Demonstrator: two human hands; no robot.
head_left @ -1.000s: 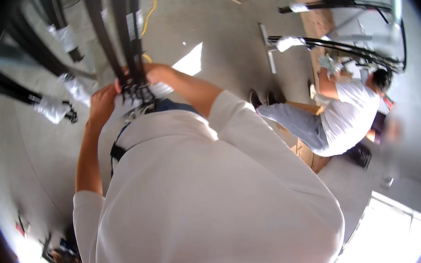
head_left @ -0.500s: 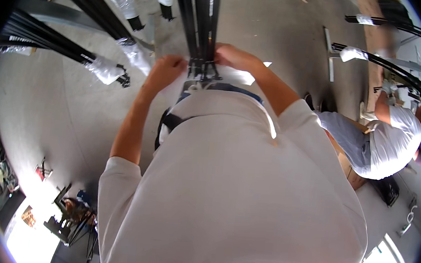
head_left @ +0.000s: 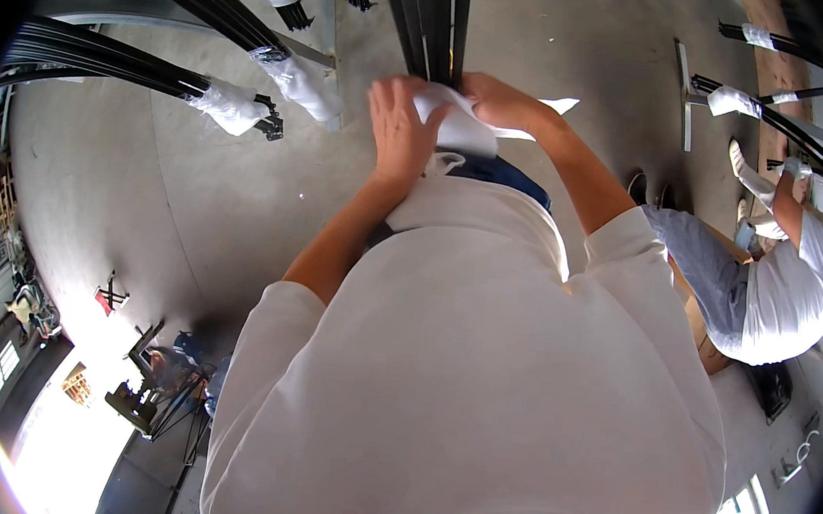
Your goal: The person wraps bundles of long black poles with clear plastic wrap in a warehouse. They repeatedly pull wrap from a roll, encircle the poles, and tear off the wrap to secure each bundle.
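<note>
A bundle of long black bars (head_left: 432, 24) comes in from the top middle, its near end in front of my waist. A thin white sheet (head_left: 462, 129), which looks like plastic film or foam, is folded over that end and hides the tips. My right hand (head_left: 498, 103) is closed on the sheet at the bundle's right side, and a loose corner of sheet sticks out past my wrist. At the left side my left hand (head_left: 403, 129) has its fingers stretched and its thumb apart, against the sheet's left edge; its fingertips are slightly blurred.
More black bar bundles (head_left: 160, 0) with wrapped ends (head_left: 224, 106) jut in from the left. Beyond the bars is a grey floor (head_left: 585, 67). At the right, a seated co-worker (head_left: 790, 290) is near other wrapped bars (head_left: 735, 102). A machine (head_left: 151, 381) stands lower left.
The white sheet now covers the bar ends, which showed before. My left hand has opened and come in over the sheet's left edge. The whole view has shifted a little.
</note>
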